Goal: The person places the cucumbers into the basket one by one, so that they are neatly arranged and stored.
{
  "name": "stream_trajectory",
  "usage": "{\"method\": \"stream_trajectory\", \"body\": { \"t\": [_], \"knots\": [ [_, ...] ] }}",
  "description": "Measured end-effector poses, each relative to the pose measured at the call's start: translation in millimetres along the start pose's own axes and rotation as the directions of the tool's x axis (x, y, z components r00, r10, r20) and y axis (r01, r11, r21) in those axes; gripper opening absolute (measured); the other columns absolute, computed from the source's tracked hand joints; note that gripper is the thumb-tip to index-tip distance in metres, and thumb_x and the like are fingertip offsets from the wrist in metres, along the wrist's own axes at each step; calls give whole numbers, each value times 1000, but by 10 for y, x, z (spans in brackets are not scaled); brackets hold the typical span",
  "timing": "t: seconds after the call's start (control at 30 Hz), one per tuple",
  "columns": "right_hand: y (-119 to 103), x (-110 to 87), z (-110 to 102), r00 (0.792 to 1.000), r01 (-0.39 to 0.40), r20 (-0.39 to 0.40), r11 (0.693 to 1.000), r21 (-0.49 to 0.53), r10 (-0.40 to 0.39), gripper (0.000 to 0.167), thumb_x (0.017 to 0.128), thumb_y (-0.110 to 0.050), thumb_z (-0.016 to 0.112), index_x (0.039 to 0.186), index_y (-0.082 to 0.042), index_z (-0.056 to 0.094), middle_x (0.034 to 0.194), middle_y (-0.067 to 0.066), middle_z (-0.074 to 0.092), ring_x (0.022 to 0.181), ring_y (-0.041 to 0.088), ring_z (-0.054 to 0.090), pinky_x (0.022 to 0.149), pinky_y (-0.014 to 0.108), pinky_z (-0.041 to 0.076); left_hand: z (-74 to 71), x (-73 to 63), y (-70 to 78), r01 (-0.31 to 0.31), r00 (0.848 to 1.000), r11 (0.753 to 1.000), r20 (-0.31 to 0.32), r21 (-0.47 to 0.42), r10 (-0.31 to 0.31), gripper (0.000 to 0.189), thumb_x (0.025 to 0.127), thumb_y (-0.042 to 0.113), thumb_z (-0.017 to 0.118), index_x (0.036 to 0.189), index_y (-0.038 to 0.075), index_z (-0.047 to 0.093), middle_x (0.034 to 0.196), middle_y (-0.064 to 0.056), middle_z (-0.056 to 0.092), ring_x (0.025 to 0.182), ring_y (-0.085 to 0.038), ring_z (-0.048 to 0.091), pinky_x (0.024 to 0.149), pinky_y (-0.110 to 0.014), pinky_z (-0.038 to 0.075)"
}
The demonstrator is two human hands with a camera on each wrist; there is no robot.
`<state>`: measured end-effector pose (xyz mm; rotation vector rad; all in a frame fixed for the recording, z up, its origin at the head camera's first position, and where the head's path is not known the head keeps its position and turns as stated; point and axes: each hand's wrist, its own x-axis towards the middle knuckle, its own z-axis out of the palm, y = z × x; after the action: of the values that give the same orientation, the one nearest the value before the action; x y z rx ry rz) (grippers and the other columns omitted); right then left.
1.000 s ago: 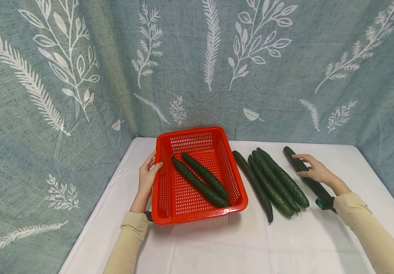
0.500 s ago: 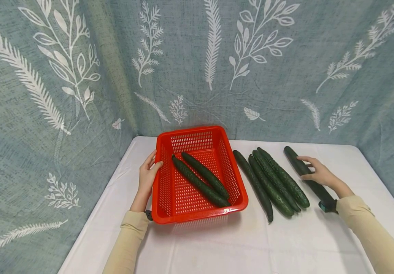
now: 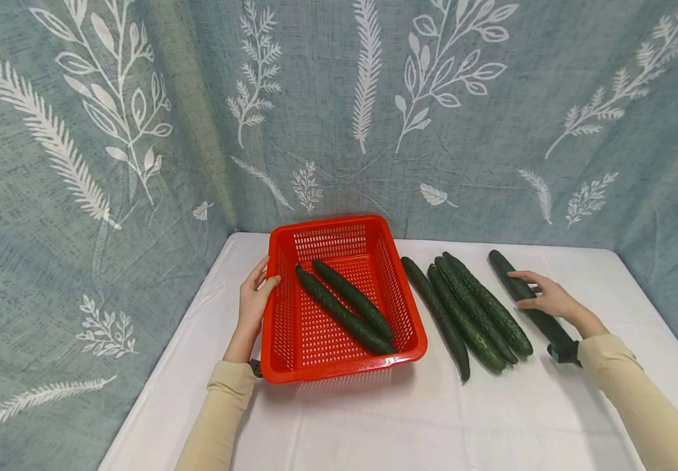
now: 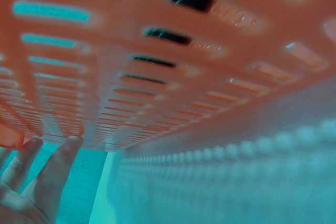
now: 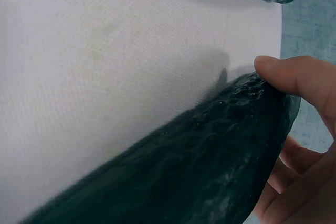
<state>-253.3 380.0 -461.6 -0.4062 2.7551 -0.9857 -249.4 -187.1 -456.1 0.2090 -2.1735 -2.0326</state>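
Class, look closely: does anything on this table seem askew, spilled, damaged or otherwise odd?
Only one small thing: the red basket, held by the left hand, sits slightly askew, turned relative to the back edge of the table. Nothing looks spilled or visibly damaged, and the four cucumbers grouped beside it show nothing unusual.

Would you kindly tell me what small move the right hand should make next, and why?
I would probably lift the rightmost long, dark green cucumber slightly toward the red perforated plastic basket: the bare right hand grips that cucumber, the bare left hand holds the basket's left side, and two similar cucumbers already lie inside.
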Motion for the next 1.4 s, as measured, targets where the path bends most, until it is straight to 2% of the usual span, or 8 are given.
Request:
{"method": "stream_trajectory", "body": {
  "t": [0.13, 0.37, 0.6, 0.87, 1.17, 1.4],
  "knots": [
    [9, -22, -13, 1000, 7, -7, 1000, -1, -7, 64, 81, -8, 67, 137, 4, 37, 140, 32, 30, 123, 53, 29, 95, 62, 32, 12, 9, 1, -2, 1000, 1000, 5, -2, 2, 51, 91, 13, 54, 140, 23, 43, 131, -12, 52, 95, -14, 59, 68, -17, 52],
    [3, -58, -32, 999, 36, -19, 999, 23, -36, 54, 83, -7, 65, 133, 3, 45, 138, 33, 33, 122, 52, 31, 92, 62, 35, 19, 16, 3, -12, 1000, 1000, 24, -2, 12, 51, 91, 14, 54, 140, 22, 42, 132, -14, 51, 98, -18, 58, 68, -17, 52],
    [-41, -16, -71, 996, 83, -27, 996, 23, -82, 54, 81, -4, 66, 131, 4, 46, 136, 33, 35, 120, 51, 34, 89, 62, 37, 2, 21, 0, -4, 1000, 1000, 21, 2, 4, 51, 91, 15, 54, 140, 24, 42, 132, -12, 52, 92, -10, 59, 68, -17, 52],
    [-149, 9, -106, 991, 117, -68, 993, 14, -116, 53, 79, -1, 66, 130, -1, 50, 135, 32, 37, 118, 49, 36, 87, 60, 38, 11, 21, -8, -15, 1000, 1000, 23, -6, 15, 51, 91, 13, 54, 140, 22, 43, 132, -14, 51, 94, -13, 59, 69, -17, 52],
    [-319, 63, -195, 989, 138, -50, 990, 7, -137, 55, 80, 0, 66, 132, 1, 48, 137, 30, 37, 121, 49, 35, 89, 63, 37, -13, 11, -9, -16, 1000, 1000, 10, -10, 16, 52, 91, 13, 54, 140, 23, 43, 130, -11, 53, 88, -5, 59, 68, -16, 51],
    [-435, 98, -228, 985, 169, -39, 985, 26, -168, 54, 80, 3, 65, 132, -1, 48, 139, 28, 36, 119, 50, 38, 87, 62, 40, -3, 4, -1, -21, 1000, 1000, 13, -5, 21, 52, 91, 13, 54, 140, 21, 43, 128, -13, 54, 88, -8, 60, 67, -17, 52]
  ]
}}
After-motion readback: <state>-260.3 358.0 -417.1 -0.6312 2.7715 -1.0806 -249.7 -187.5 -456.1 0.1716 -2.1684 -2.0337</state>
